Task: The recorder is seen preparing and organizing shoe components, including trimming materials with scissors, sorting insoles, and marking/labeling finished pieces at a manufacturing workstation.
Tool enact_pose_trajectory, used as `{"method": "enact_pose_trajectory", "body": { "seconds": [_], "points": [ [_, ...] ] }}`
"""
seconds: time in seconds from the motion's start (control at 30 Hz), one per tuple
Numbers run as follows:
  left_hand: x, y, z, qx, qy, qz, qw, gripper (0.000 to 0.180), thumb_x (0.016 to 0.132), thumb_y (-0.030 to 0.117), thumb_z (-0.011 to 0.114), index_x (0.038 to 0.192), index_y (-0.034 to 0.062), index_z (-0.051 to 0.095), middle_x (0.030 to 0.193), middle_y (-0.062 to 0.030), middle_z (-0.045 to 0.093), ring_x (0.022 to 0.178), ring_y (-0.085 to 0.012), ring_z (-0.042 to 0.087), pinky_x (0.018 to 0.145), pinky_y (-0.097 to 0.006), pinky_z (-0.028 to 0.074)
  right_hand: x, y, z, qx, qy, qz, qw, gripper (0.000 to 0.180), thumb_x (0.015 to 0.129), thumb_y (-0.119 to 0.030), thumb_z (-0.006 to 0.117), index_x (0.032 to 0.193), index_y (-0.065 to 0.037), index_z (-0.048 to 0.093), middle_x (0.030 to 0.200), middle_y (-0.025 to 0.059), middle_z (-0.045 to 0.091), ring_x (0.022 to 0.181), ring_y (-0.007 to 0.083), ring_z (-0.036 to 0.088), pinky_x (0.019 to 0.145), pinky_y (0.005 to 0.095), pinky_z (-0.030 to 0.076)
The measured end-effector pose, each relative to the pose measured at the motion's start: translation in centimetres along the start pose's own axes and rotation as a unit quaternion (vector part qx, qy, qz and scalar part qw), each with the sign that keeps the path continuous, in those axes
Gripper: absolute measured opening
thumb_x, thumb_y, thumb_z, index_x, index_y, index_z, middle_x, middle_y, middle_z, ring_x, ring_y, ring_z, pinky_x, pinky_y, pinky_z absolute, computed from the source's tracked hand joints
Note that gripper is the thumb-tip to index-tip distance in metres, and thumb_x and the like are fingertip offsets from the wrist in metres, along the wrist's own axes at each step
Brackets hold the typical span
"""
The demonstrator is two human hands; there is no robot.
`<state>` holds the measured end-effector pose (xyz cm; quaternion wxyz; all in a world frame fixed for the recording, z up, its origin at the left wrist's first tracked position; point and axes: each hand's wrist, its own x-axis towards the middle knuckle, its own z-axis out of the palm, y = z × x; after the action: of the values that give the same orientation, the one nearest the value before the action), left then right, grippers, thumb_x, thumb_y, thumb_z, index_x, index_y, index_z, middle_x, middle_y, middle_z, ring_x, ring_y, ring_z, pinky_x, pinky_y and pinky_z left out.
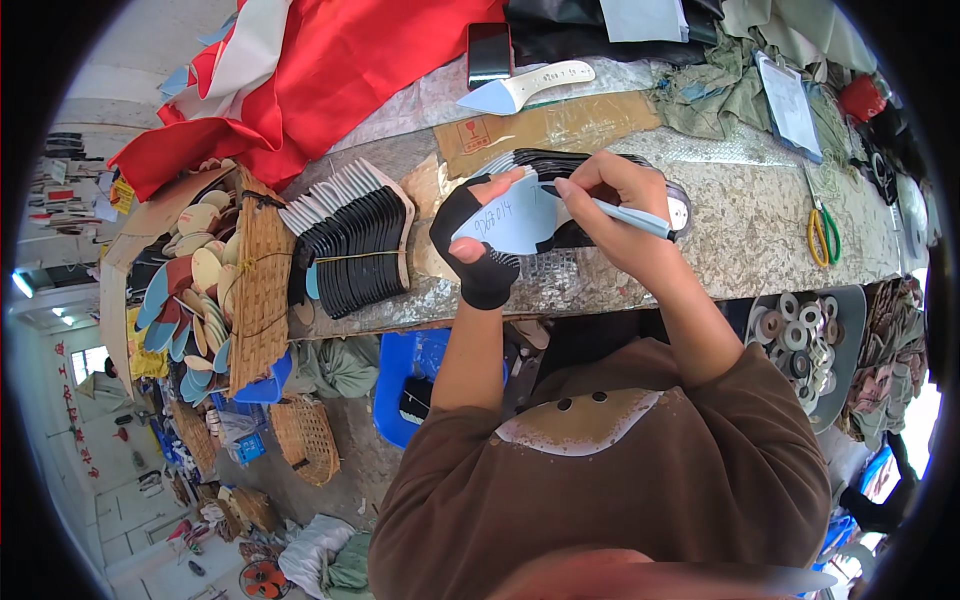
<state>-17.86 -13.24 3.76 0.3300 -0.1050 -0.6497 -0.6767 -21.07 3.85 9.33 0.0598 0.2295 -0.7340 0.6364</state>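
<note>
My left hand (478, 243), in a black fingerless glove, grips a light-blue insole piece (522, 222) with handwriting on it, thumb and fingers at its left edge. Between the closed fingers of my right hand (625, 215) is a pale blue pen (632, 217), its tip at the upper part of the insole piece. Behind and under both hands lies a stack of black insoles (570, 162), partly hidden by them. Left of my left hand stands a bundle of black insoles with white tips (352, 245), tied with a yellowish string.
A pale insole (545, 85) lies near a phone (489, 52) and cardboard (560, 130). Scissors (823, 230) and a clipboard (790, 105) sit to the right. Red fabric (350, 70) covers the far left; a woven basket (255, 290) of cut pieces stands below. A bin (845, 345) holds rolls.
</note>
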Motion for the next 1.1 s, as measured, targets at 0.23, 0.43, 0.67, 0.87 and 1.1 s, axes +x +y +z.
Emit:
{"method": "enact_pose_trajectory", "body": {
  "seconds": [0.23,0.43,0.67,0.87,1.1],
  "points": [
    [-0.06,-0.03,-0.09,0.011,-0.008,0.012,1.0,0.099,0.087,0.081,0.028,0.098,-0.0102,0.064,0.099,-0.023,0.07,0.089,-0.0301,0.068,0.081,-0.04,0.054,-0.21,0.38,-0.24,-0.067,-0.027,-0.014,0.997,0.021,0.083,-0.01,0.07,0.071,0.0,0.056,0.063,0.0077,0.059,0.054,0.0148,0.056,0.053,0.0275,0.045],
    [-0.02,-0.01,0.0,0.005,-0.016,0.015,1.0,0.098,0.087,0.081,0.028,0.097,-0.0096,0.064,0.099,-0.0236,0.069,0.09,-0.0308,0.068,0.082,-0.041,0.053,-0.13,0.34,-0.18,-0.019,0.009,-0.021,1.0,0.02,0.082,-0.009,0.07,0.072,0.0,0.055,0.063,0.0088,0.056,0.054,0.0162,0.054,0.052,0.0287,0.043],
    [-0.18,-0.3,-0.1,-0.013,-0.012,0.008,1.0,0.097,0.087,0.081,0.03,0.098,-0.01,0.063,0.099,-0.0235,0.069,0.09,-0.0304,0.068,0.083,-0.041,0.053,-0.08,0.53,-0.14,-0.053,0.008,-0.037,0.998,0.02,0.082,-0.008,0.07,0.073,0.0,0.054,0.062,0.0091,0.053,0.053,0.0176,0.052,0.051,0.0293,0.042],
    [-0.29,-0.25,0.03,-0.025,0.002,0.005,1.0,0.096,0.087,0.08,0.032,0.099,-0.0099,0.064,0.099,-0.023,0.069,0.09,-0.0301,0.068,0.082,-0.04,0.054,-0.1,0.66,-0.06,-0.047,0.004,-0.041,0.998,0.022,0.081,-0.008,0.069,0.071,-0.001,0.052,0.062,0.0092,0.052,0.052,0.0192,0.05,0.051,0.0306,0.041],
    [-0.15,-0.04,-0.11,-0.019,-0.006,0.002,1.0,0.098,0.086,0.082,0.033,0.099,-0.0097,0.064,0.099,-0.0227,0.069,0.089,-0.03,0.068,0.081,-0.04,0.054,-0.09,0.59,-0.2,-0.061,-0.006,-0.057,0.997,0.022,0.081,-0.007,0.068,0.071,-0.001,0.049,0.063,0.0097,0.051,0.053,0.0214,0.05,0.051,0.0318,0.04]
  ]
}}
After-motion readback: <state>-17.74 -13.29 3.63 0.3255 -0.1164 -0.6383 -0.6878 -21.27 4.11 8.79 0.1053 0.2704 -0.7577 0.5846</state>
